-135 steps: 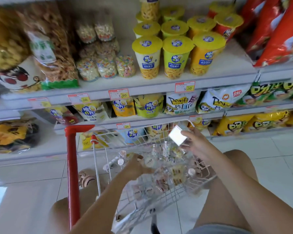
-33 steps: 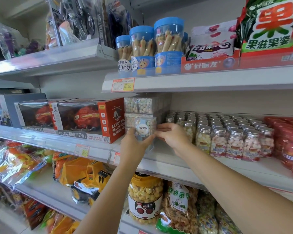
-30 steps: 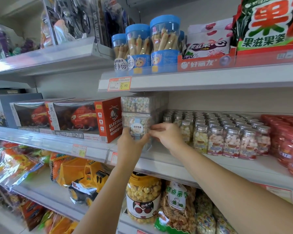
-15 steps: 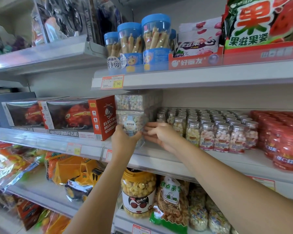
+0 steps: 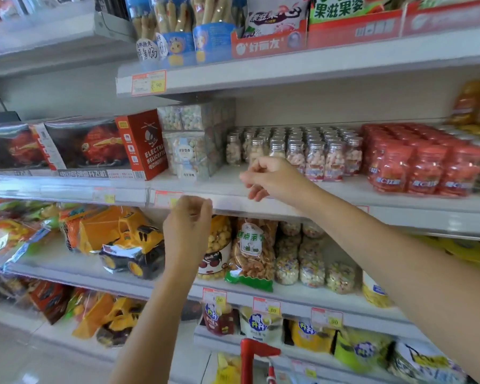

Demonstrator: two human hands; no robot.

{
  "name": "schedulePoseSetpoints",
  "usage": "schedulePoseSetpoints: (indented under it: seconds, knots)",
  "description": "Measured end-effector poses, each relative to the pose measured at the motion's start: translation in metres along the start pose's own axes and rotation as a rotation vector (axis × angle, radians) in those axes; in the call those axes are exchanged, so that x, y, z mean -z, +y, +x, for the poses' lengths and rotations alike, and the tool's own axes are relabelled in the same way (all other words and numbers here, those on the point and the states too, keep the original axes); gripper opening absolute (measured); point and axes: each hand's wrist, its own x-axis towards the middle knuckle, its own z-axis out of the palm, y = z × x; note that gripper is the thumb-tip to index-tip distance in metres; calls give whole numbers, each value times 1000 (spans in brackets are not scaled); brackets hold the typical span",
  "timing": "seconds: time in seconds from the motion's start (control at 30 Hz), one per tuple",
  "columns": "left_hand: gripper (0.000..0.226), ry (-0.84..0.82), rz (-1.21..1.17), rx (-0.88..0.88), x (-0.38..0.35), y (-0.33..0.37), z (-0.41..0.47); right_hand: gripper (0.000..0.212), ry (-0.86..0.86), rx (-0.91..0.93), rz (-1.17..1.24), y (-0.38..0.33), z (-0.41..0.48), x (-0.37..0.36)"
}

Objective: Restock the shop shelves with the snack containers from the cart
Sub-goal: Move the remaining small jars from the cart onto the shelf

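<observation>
Shop shelving fills the view, white tiers stocked with toys and snacks. Half a second ago both hands were clasped round the clear snack container (image 5: 187,155) at the left end of the middle shelf (image 5: 261,187); both have now let go and drawn back toward the camera. The left hand (image 5: 189,225) has dropped below the shelf lip and hangs in front of the price strip, fingers loosely curled, holding nothing. The right hand (image 5: 275,178) hovers above the shelf's front edge, fingers likewise slack and curled, also empty. The container stands on the middle shelf, apart from both hands, under a second clear box (image 5: 183,117), with the red helicopter box (image 5: 143,145) just beside it on the left and the silver-capped bottles (image 5: 313,159) to its right. The camera has tilted downward since then: a lower tier of bagged snacks and the cart's red handle (image 5: 254,356) have come into view at the bottom edge. Only that handle shows; the basket and its stock are cut off. Motion blur smears the whole frame, so the container's label cannot be read, and whether its labelled front is one unit or two stacked cannot be determined. The left hand covers part of a price tag (image 5: 164,199) and a jar behind it.
</observation>
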Motion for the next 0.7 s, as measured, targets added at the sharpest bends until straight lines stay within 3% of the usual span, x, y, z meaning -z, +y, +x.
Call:
schedulePoseSetpoints:
  seconds: [0.1, 0.3, 0.53, 0.67, 0.7]
  knots:
    - [50, -192, 15, -21, -5, -4, -62, 17, 21, -42, -52, 21, -55, 12]
    - [60, -492, 53, 108, -36, -31, -160, 24, -15, -284, -147, 105, -149, 12]
    - [30, -733, 64, 225, -81, -57, -249, 18, -1, -563, -175, 219, -232, 26]
    - [9, -847, 174, 238, -114, -84, -289, 28, -9, -725, -197, 284, -270, 28]
    - [13, -872, 203, 255, -123, -92, -299, 32, -10, -767, -206, 299, -280, 28]
